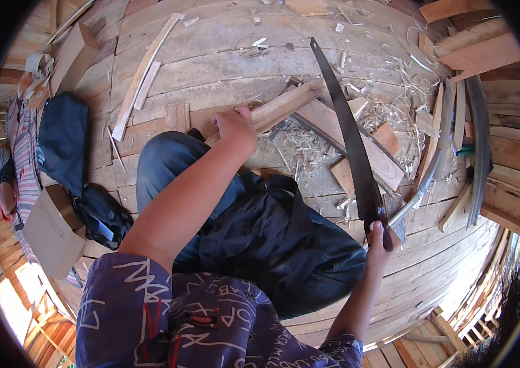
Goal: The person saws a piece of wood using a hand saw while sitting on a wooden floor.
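Two hands are busy here, each with its own job. The left hand (235,126) is clamped down over the near end of a pale length of timber (284,104), fingers wrapped over the top of it, and the timber runs away from the person toward the upper right, lying across the plank floor (223,37); pressing on that end looks like a way of keeping the piece from shifting. The right hand (379,236) is closed tight round the handle of a long dark handsaw (349,138), whose blade reaches up and away to a point near the top of the view and crosses the far end of the timber, touching or very near it, so the blade sits where the held piece gives it something firm to bite against. The person is down low, a knee in dark trousers (168,165) drawn up just beside the gripped end, likely to bring body weight close to the work. Pale curled shavings (309,150) and short wooden offcuts (388,138) lie scattered under and around the blade. Well off to the left sit a cardboard box (51,230) and a dark bag (103,214), with another person's striped sleeve (24,153) near them.
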`<state>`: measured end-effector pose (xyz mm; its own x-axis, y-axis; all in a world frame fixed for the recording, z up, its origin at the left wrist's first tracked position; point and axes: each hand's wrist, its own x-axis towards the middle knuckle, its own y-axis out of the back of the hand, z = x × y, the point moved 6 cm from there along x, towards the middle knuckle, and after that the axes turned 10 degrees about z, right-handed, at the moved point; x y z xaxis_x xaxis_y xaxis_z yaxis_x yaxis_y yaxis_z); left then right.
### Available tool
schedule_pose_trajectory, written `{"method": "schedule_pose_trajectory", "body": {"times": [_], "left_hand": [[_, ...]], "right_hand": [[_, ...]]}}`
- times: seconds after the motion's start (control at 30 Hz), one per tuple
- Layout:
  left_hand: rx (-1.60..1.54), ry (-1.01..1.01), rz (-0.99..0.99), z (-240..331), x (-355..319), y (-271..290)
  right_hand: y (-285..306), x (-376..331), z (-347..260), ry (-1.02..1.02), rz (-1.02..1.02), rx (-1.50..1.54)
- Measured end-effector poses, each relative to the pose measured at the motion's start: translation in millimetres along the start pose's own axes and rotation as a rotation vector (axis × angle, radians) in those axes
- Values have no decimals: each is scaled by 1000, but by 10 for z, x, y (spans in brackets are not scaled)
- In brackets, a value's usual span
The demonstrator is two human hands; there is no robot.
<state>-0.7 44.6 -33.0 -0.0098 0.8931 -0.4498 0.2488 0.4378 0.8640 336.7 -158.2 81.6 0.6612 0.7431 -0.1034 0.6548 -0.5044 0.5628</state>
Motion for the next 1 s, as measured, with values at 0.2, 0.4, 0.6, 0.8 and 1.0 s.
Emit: {"method": "schedule_pose_trajectory", "body": {"times": [0.2, 0.4, 0.6, 0.8, 1.0], "left_hand": [[-105, -25, 8, 12, -131, 354], [-452, -74, 268, 284, 157, 615], [-543, -63, 290, 350, 451, 490], [-468, -121, 597, 350, 436, 465], [-482, -171, 577, 382, 431, 508]], "right_hand": [[93, 128, -80, 58, 76, -100], [132, 262, -53, 68, 51, -82], [88, 371, -50, 25, 1, 78], [151, 434, 4, 51, -60, 17], [123, 457, 9, 61, -56, 269]]}}
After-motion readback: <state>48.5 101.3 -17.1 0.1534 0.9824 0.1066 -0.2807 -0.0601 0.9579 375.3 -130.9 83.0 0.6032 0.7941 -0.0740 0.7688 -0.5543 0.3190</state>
